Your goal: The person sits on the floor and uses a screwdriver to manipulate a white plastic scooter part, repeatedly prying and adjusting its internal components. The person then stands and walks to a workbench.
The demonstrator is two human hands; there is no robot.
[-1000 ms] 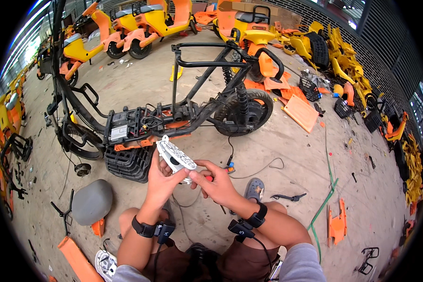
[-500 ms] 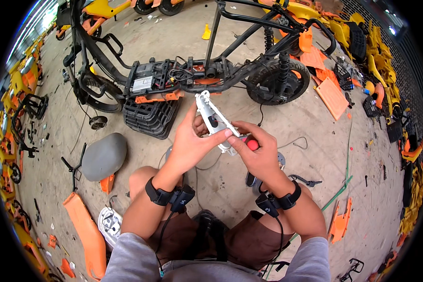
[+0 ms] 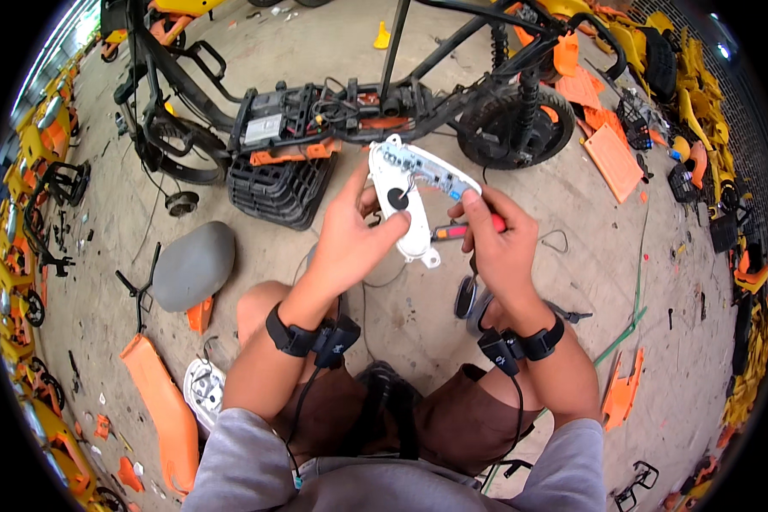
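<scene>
My left hand point(image 3: 350, 235) grips a white plastic housing point(image 3: 405, 192) with a circuit board and a black round part on its open side, held up in front of me. My right hand point(image 3: 495, 235) pinches the housing's right end and also holds a red-handled screwdriver point(image 3: 452, 230) against its palm. Both wrists wear black bands with small sensor boxes and cables. I sit with knees apart on a concrete floor. Behind the housing stands a stripped black scooter frame point(image 3: 333, 107) with orange trim and a rear wheel point(image 3: 512, 128).
A black ribbed footboard point(image 3: 277, 188) lies under the frame, a grey seat point(image 3: 192, 264) to my left. Orange panels point(image 3: 158, 405) lie at lower left, and an orange bracket point(image 3: 619, 392) at right. Yellow and orange scooter parts line both sides. A green cable point(image 3: 631, 316) crosses the floor on the right.
The view has dipped down and closer. My hands have lifted and turned the white housing so its open side faces me; the screwdriver stays in my right hand.
</scene>
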